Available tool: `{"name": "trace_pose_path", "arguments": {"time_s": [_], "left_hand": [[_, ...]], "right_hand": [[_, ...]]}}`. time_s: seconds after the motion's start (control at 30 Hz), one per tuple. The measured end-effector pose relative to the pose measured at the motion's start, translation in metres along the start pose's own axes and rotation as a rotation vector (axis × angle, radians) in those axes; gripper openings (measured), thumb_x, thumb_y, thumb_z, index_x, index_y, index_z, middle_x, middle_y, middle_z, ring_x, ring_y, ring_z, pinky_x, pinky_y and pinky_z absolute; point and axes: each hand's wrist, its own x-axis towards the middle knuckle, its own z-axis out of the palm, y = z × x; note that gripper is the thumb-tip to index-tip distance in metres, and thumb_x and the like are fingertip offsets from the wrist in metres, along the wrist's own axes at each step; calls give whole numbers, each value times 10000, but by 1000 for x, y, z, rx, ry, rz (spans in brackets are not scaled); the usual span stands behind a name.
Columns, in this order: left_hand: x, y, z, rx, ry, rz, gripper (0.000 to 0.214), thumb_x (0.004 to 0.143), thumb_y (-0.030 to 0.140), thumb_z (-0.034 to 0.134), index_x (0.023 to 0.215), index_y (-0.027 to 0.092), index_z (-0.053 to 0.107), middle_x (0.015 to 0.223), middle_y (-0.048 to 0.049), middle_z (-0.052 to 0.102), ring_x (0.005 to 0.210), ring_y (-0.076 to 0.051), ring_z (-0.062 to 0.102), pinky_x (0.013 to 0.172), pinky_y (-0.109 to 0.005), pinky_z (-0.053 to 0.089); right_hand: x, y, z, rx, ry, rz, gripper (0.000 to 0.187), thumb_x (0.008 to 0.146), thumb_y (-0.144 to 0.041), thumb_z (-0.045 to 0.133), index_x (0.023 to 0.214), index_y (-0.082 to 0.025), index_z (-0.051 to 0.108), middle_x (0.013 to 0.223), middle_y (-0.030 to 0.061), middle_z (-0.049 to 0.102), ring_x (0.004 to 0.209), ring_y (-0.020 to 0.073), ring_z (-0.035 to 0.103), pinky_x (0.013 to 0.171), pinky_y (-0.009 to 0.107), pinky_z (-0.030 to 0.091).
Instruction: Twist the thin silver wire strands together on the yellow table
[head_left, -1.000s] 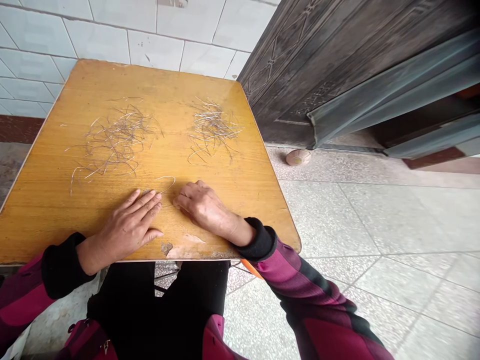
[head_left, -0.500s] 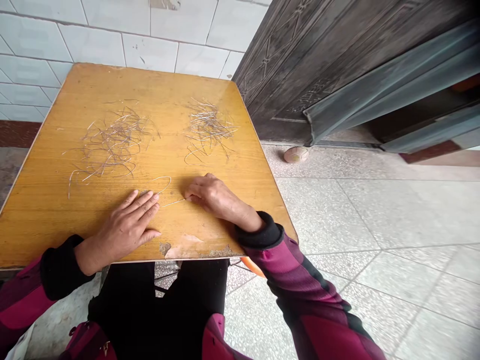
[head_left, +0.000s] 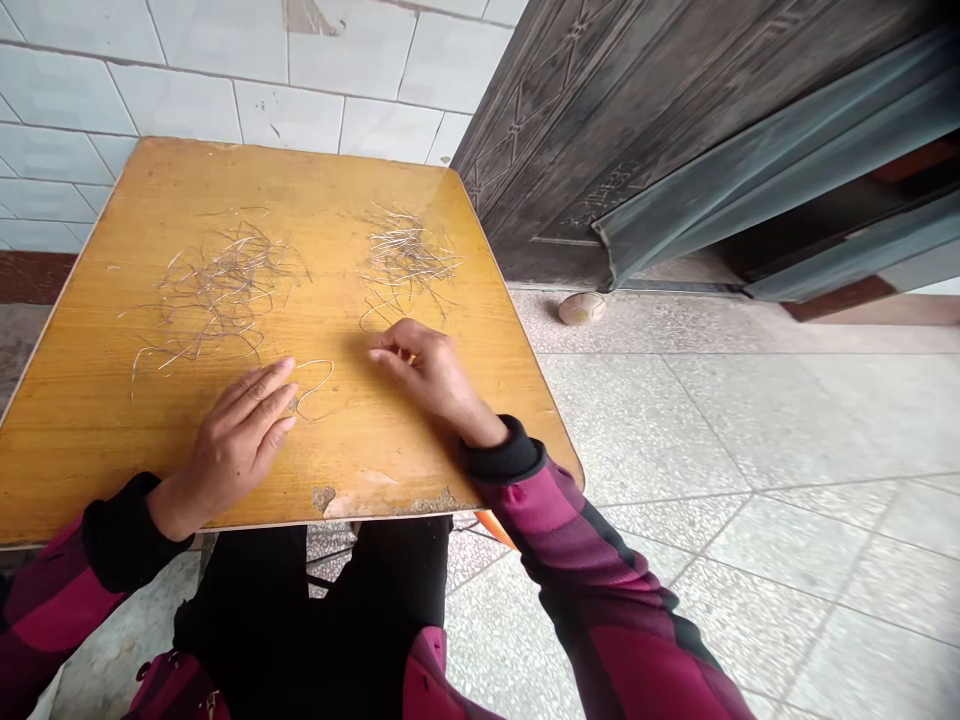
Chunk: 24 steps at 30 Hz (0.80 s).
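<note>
A thin, bent piece of wire lies on the wooden table between my hands, curving in a loose loop. My left hand rests nearly flat, fingers stretched out, with its fingertips beside the wire's left bend. To the right, my right hand hovers low over the tabletop with loosely curled fingers; thumb and forefinger look slightly parted, and no wire shows between them. Beyond my left hand spreads a tangled pile of wires. A tighter pile of straighter wires lies past my right hand.
The yellow table has a chipped front edge and stands against a white tiled wall. On the right are a dark carved door, a grey-green curtain and a roundish object on the speckled floor.
My right hand has let go of the wire's end and moved slightly up and away. The wire has sprung back into a curve. My left hand has drawn a little left.
</note>
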Motion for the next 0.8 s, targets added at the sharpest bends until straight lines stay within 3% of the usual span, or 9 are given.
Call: {"name": "trace_pose_path", "arguments": {"time_s": [0.1, 0.2, 0.33, 0.5, 0.67, 0.8], "left_hand": [[6, 1, 8, 64, -39, -8, 511, 945, 195, 489, 1437, 167, 353, 1433, -163, 492, 1345, -286, 442, 1095, -518, 403], [13, -2, 13, 120, -72, -51, 460, 947, 239, 494, 1385, 126, 411, 1425, -189, 489, 1336, -307, 444, 1089, -529, 393], [29, -17, 11, 124, -70, -183, 313, 932, 268, 498, 1194, 123, 590, 1230, -163, 610, 1154, -300, 553, 983, -499, 459], [48, -37, 15, 40, -209, -209, 177, 880, 222, 545, 806, 157, 692, 852, -61, 636, 810, -187, 593, 770, -336, 489], [52, -37, 19, 15, -232, -269, 239, 890, 221, 523, 738, 175, 702, 759, -39, 632, 695, -148, 575, 656, -267, 435], [55, -34, 17, -164, -206, -308, 250, 895, 288, 530, 763, 169, 706, 762, -40, 659, 714, -147, 601, 675, -264, 457]], "right_hand": [[1, -10, 22, -50, -73, -143, 337, 905, -391, 596, 1125, -138, 628, 1025, 114, 618, 970, 218, 557, 856, 362, 461], [5, -10, 37, -100, -115, -173, 442, 888, -415, 612, 1202, -105, 602, 1027, 133, 589, 957, 238, 535, 853, 382, 465], [12, -4, 44, -108, -114, -97, 312, 912, -292, 577, 1160, -111, 632, 995, 119, 578, 931, 224, 529, 834, 365, 456], [18, -3, 45, -94, -160, -76, 216, 878, -219, 619, 1058, -117, 681, 925, 88, 577, 880, 189, 525, 801, 308, 431], [17, -7, 45, -47, -150, -49, 120, 869, -155, 598, 925, -134, 701, 884, 73, 614, 844, 164, 546, 774, 268, 417], [15, -11, 42, 86, -129, 39, 128, 865, -128, 551, 857, -129, 679, 780, 28, 634, 700, 112, 542, 678, 231, 396]]}}
